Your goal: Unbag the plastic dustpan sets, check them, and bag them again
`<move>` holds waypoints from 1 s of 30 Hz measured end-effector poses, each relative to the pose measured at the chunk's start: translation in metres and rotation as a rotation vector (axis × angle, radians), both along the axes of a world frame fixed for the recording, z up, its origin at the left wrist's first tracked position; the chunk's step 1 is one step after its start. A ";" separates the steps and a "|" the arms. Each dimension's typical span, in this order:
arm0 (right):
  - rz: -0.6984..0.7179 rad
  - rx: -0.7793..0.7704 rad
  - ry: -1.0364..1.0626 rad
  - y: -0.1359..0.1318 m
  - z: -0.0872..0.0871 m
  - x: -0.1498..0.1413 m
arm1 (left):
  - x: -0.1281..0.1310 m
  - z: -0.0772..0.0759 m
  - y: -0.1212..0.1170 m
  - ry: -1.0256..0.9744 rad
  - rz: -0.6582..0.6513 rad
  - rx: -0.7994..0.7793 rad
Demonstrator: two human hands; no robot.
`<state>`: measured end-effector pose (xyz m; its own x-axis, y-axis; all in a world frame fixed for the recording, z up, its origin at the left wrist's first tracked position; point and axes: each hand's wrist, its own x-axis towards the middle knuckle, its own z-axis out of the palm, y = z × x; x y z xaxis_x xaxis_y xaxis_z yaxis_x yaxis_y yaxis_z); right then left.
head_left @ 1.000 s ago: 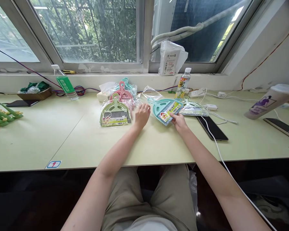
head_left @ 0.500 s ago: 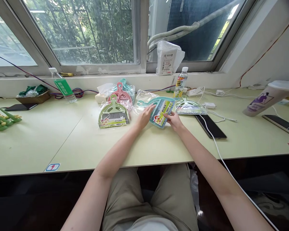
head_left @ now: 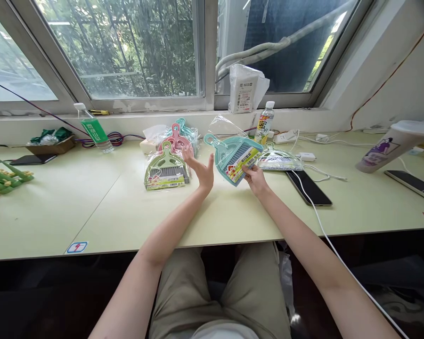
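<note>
Now the left hand [head_left: 203, 174] has come off the blue dustpan-and-brush set [head_left: 229, 150], its fingers spread and empty near the green dustpan set [head_left: 167, 173]. That leaves the right hand [head_left: 257, 181] alone pinching the blue set's label edge, with the pan just beyond and between both hands.

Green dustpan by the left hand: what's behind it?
Behind the green dustpan are a pink dustpan and, farther back, blue handles. Their lower parts are covered, so how many pieces are there can't be told.
</note>
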<state>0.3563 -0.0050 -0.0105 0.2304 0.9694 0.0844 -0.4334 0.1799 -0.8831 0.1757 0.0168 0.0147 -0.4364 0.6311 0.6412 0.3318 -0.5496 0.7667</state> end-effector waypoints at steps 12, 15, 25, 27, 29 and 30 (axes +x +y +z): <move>-0.088 0.088 0.028 -0.005 0.007 0.000 | 0.018 -0.003 -0.008 -0.348 -1.225 -0.663; -0.124 0.094 0.032 -0.005 0.009 0.003 | 0.027 -0.004 -0.016 -0.360 -1.267 -0.673; -0.041 0.079 0.034 -0.005 0.008 -0.001 | 0.017 0.005 -0.005 -0.568 -1.197 -0.498; -0.037 0.071 0.033 -0.006 0.008 -0.004 | 0.021 0.006 -0.010 -0.553 -1.222 -0.555; -0.060 0.069 0.053 -0.007 0.008 -0.007 | 0.025 0.006 -0.015 -0.529 -1.246 -0.572; -0.077 0.073 0.066 -0.007 0.008 -0.008 | 0.028 0.005 -0.018 -0.516 -1.261 -0.571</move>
